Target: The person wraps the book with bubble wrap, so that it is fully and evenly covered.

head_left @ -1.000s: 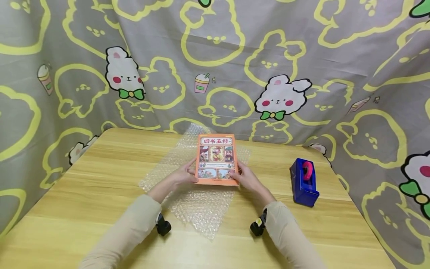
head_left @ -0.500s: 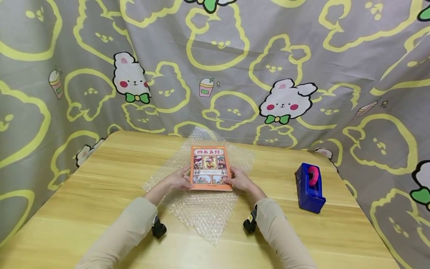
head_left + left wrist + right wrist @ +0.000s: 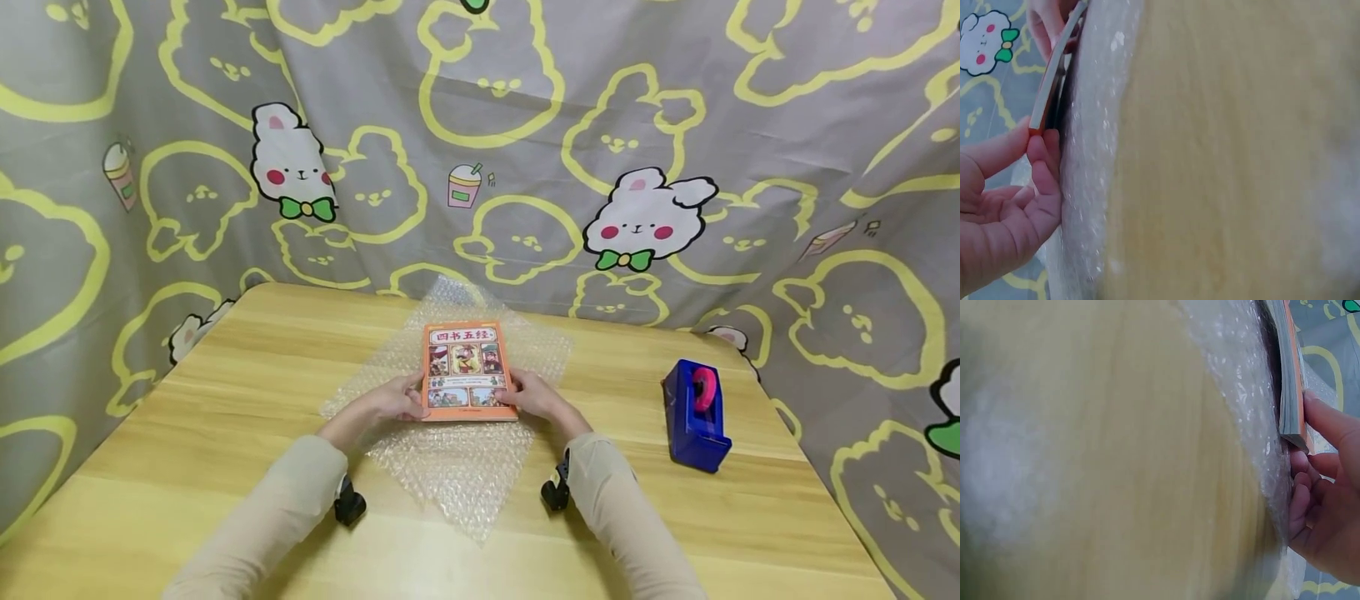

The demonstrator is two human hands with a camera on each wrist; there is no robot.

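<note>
Left hand (image 3: 392,398) and right hand (image 3: 538,393) were apart, one at each side of the book (image 3: 467,371), pinching it by its near corners, thumbs above and fingers beneath. Nearer than the hands lay one corner of the bubble wrap (image 3: 468,475); that sheet was already spread out and ran on under both of them. Between the hands was the book, face up above the middle of the wrap, its near edge propped on the fingers; whether its far edge touched the sheet, I couldn't tell.

By my reckoning the work was at an early stage: laying out done, book in place or nearly so, but not yet let go, and no flap folded over it. Well to the right of the right hand, the dispenser (image 3: 693,421) stood unused on the table (image 3: 187,433); nothing from its pink roll (image 3: 703,390) showed on book or wrap. Beyond the hands, past the wrap's far corner, hung the curtain (image 3: 360,83).
</note>
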